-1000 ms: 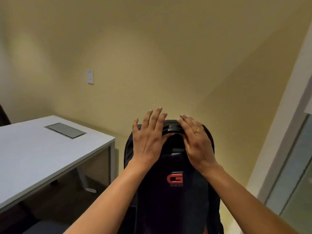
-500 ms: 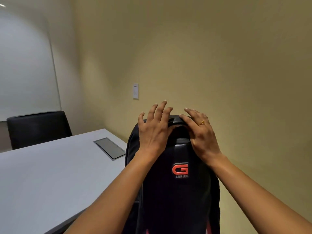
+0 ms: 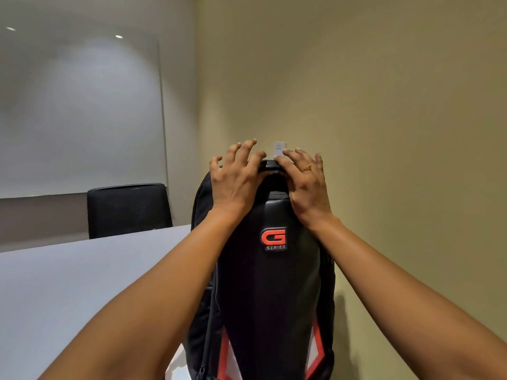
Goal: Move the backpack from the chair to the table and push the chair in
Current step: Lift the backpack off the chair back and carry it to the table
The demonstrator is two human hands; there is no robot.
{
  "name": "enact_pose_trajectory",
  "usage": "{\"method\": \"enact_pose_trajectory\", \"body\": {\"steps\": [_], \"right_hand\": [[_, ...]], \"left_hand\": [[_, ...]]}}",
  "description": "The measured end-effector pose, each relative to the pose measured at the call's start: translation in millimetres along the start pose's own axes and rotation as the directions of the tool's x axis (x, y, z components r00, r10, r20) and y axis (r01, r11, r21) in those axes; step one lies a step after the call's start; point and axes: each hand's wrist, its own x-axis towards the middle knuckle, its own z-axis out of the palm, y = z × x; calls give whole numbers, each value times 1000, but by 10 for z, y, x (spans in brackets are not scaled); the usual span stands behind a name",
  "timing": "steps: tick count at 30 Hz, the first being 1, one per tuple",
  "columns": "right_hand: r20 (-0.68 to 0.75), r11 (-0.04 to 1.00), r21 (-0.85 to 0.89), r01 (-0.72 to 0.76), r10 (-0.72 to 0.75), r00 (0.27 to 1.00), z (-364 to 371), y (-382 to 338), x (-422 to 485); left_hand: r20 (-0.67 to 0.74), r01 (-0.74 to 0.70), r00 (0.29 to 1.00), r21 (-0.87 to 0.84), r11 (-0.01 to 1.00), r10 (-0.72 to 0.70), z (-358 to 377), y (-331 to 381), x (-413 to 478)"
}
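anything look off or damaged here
Nothing stands out. The backpack hangs upright and looks intact, held at its top handle by the left hand and right hand, beside the table.

Dim, warm indoor light. Two ceiling lights glare as small bright spots in the glossy whiteboard (image 3: 82, 105), with a soft hazy sheen around them. The backpack (image 3: 270, 283) casts a faint shadow on the wall (image 3: 384, 105). Wide-angle bending shows at the edges; detail is slightly soft.

My black backpack (image 3: 270, 283), red-trimmed with a red "G" logo (image 3: 273, 238), beside the pale grey table (image 3: 68, 283); behind the table, a black chair (image 3: 129, 209); gold ring (image 3: 306, 168) above the backpack.
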Motion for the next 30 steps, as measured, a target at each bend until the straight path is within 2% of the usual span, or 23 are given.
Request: {"method": "enact_pose_trajectory", "body": {"steps": [9,16,23,30], "right_hand": [[35,979,197,57,-65,997,1462,776,454],[159,948,319,10,-64,985,2207,1030,334],[210,898,417,-142,57,976,2510,929,159],[287,876,388,-286,180,941,2507,768,-16]], "left_hand": [[63,62,996,135,989,-71,1216,-550,373],[186,73,976,199,977,-111,1783,-818,217],[310,158,935,63,985,-170,1986,-1002,16],[365,163,914,67,984,-176,1956,-1105,-46]]}}
